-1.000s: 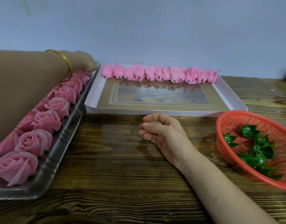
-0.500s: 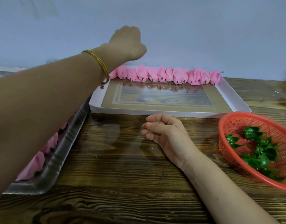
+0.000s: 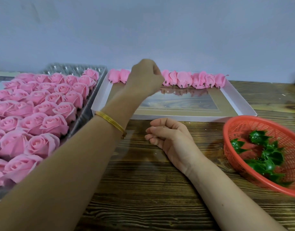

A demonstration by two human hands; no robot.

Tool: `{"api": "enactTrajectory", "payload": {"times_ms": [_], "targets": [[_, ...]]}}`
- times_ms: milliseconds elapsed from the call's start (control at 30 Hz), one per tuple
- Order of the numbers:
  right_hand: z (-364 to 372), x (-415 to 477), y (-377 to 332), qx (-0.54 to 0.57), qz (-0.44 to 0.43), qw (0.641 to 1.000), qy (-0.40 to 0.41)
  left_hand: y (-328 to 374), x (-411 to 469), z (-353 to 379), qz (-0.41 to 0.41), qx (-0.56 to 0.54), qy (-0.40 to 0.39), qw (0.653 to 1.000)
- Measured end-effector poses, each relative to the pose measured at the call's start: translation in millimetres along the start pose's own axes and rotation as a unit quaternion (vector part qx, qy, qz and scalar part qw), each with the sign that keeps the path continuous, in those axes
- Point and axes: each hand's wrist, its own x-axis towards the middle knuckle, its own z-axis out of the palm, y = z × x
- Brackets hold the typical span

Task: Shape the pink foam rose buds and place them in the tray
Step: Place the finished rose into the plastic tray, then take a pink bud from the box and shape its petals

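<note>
The fingers (image 3: 157, 74) of the left hand (image 3: 144, 78) are curling inward behind its back, which is hovering over the row of rose buds (image 3: 193, 80) at the far wall of the white tray (image 3: 240, 104). I cannot tell whether they are pinching a bud or closing on nothing, because the hand is hiding them. The buds are lying side by side against that far wall with their stubs pointing near, probably so that each one is leaning on its neighbour and the row is filling in order. The right hand (image 3: 170, 139) is resting on the wooden surface (image 3: 143, 189) just near of the tray, its fingers (image 3: 152, 132) loosely curled and holding nothing, seemingly waiting its turn. At the left, open roses (image 3: 55, 125) are filling a silvery tray (image 3: 86, 114) as stock. At the right, a red basket (image 3: 260, 120) is holding green calyxes (image 3: 268, 162) within reach.
</note>
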Motion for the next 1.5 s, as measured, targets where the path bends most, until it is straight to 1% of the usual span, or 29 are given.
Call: {"api": "enactTrajectory", "payload": {"times_ms": [200,333,500,633,767,1067,1333,1500], "targets": [[1,0,-1,-0.001,0.000,1.000,0.006,-27,-31,7,-0.021,-0.028,0.023,0.999],[0,0,0,0.000,-0.004,1.000,0.003,-36,-47,13,-0.005,-0.041,0.077,0.996],[-1,1,1,0.003,-0.007,1.000,0.002,-41,-74,20,0.025,-0.085,0.148,0.985],[-1,2,2,0.008,-0.014,1.000,0.005,-45,-88,25,0.013,-0.094,0.163,0.982],[-1,1,2,0.012,-0.017,1.000,0.005,-45,-91,25,0.022,-0.105,0.176,0.979],[3,-1,-2,0.019,-0.033,0.999,0.018,-49,-93,26,0.035,-0.122,0.180,0.975],[3,-4,-18,0.028,-0.088,0.994,0.063,-52,-92,29,0.047,-0.130,0.147,0.979],[4,-6,-31,0.020,-0.130,0.986,0.098,-52,-90,32,0.034,-0.141,0.126,0.981]]}}
